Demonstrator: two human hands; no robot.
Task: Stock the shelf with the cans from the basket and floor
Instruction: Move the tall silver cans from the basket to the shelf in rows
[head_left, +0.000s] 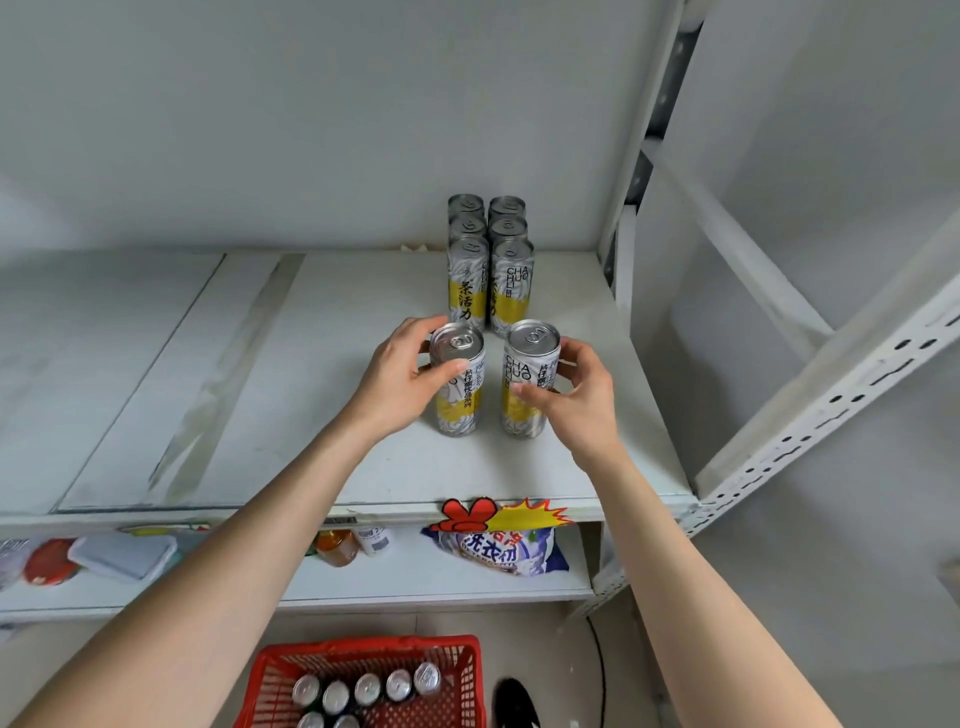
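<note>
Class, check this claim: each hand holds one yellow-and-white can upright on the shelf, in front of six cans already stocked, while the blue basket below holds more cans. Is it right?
One detail is wrong: the basket is red, not blue, as the head view shows. The rest holds: the left hand and right hand each hold an upright can on the shelf, in front of six stocked cans.

The cans (457, 384) under my fingers are smooth metal with bright brushed tops and glossy printed sleeves, the shelf (260, 389) is matt white painted board, scuffed and streaky, and the basket (374, 660) below is shiny red plastic mesh.
</note>
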